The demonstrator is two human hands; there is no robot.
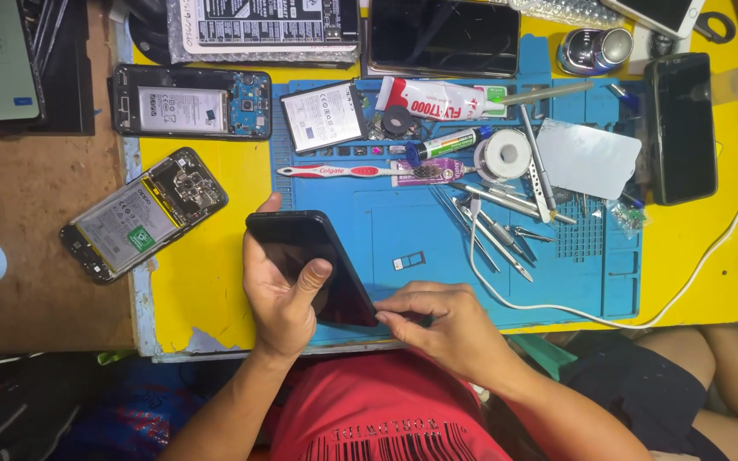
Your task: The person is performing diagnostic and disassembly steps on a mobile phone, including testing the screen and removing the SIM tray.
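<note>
1. Two opened phones lie off to the left. One (143, 215) sits tilted across the left edge of the yellow table (207, 290) with its battery and board exposed. The other (191, 101) lies flat near the far left corner.
2. Left hand (279, 294) is closed around the black phone (301, 248): palm under it, thumb across the dark glass, fingers wrapped behind. The phone is held tilted above the near edge of the table, over the near left corner of the blue mat (403, 230).
3. Right hand (442, 324) has curled fingers, with the fingertips bunched at the phone's lower corner. Something small and dark shows there, but I cannot tell whether it is a tool, or whether the hand grips anything.
4. Step in hand, my read: working the phone's lower edge or corner while the left hand braces it.
5. Any further work at that corner calls for a firm left grip, light fingertip force and a steady tilt so the glass takes no load.
6. A small SIM tray (409, 259) lies loose mid-mat, just beyond the right hand.
7. At the far side of the mat are a loose battery (325, 116), a toothbrush (343, 172), a glue tube (442, 98) and a white spool (503, 154).
8. Tweezers and picks (497, 235) are fanned out right of centre, and a white cable (557, 307) loops along the near edge.
9. Another dark phone (683, 128) lies face up near the far right corner, well apart from the hands.
</note>
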